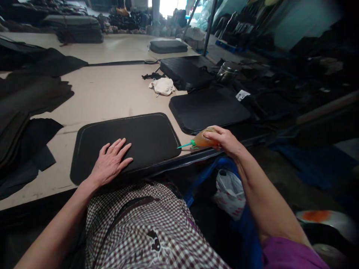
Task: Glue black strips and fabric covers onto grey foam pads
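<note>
A black panel with rounded corners (pixel 148 138) lies flat at the front edge of the table. My left hand (pixel 112 160) rests on its near left part, fingers spread. In my right hand (pixel 224 140) is a glue bottle (pixel 204 138) with amber contents, tipped sideways. Its thin green nozzle (pixel 185 145) points left and its tip meets the panel's right edge near the front corner. A thin pale line runs along the panel's far and right edges, just inside the rim.
A stack of black panels (pixel 207 108) sits to the right, with a black case-like piece (pixel 185 73) behind it. A crumpled white cloth (pixel 163 86) lies mid-table. Dark sheets (pixel 33 89) are piled at left. Below the edge hangs a plastic bag (pixel 230 192).
</note>
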`<act>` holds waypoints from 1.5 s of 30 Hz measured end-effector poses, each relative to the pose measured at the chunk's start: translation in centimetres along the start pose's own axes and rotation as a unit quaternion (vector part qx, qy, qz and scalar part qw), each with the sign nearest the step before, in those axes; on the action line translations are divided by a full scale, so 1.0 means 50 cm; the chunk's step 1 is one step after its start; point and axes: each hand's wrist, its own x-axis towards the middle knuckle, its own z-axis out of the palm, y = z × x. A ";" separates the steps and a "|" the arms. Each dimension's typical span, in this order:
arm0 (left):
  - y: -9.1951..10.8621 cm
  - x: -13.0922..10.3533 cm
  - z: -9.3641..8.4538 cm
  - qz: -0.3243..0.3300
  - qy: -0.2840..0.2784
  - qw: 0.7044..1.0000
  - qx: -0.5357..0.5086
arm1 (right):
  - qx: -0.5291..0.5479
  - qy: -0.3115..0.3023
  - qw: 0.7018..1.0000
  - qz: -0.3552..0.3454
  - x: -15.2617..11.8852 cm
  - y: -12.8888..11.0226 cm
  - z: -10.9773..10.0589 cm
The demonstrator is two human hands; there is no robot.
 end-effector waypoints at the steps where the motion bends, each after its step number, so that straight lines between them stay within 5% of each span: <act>1: -0.001 0.001 -0.002 -0.001 -0.006 1.000 -0.007 | 0.008 -0.001 1.000 0.004 -0.007 0.005 0.006; 8: -0.017 0.004 -0.041 -0.054 -0.045 0.981 -0.182 | 0.026 -0.039 0.999 -0.001 -0.032 0.003 0.089; 13: -0.042 -0.004 -0.086 -0.128 -0.027 0.916 -0.379 | 0.027 -0.096 0.995 -0.025 -0.044 -0.044 0.186; 18: -0.073 0.001 -0.093 -0.162 -0.013 0.846 -0.508 | 0.017 -0.143 0.988 -0.052 -0.054 -0.096 0.293; 24: -0.103 0.018 -0.099 -0.144 -0.043 0.791 -0.593 | 0.001 -0.198 0.978 -0.065 -0.061 -0.159 0.437; 32: -0.129 0.041 -0.131 -0.147 -0.098 0.765 -0.620 | 0.020 -0.245 0.962 -0.120 -0.073 -0.217 0.608; 39: -0.146 0.053 -0.130 -0.160 -0.114 0.735 -0.649 | -0.005 -0.185 0.964 -0.192 -0.074 -0.227 0.650; 45: -0.146 0.058 -0.132 -0.175 -0.120 0.718 -0.663 | 0.004 -0.264 0.953 -0.147 -0.078 -0.229 0.624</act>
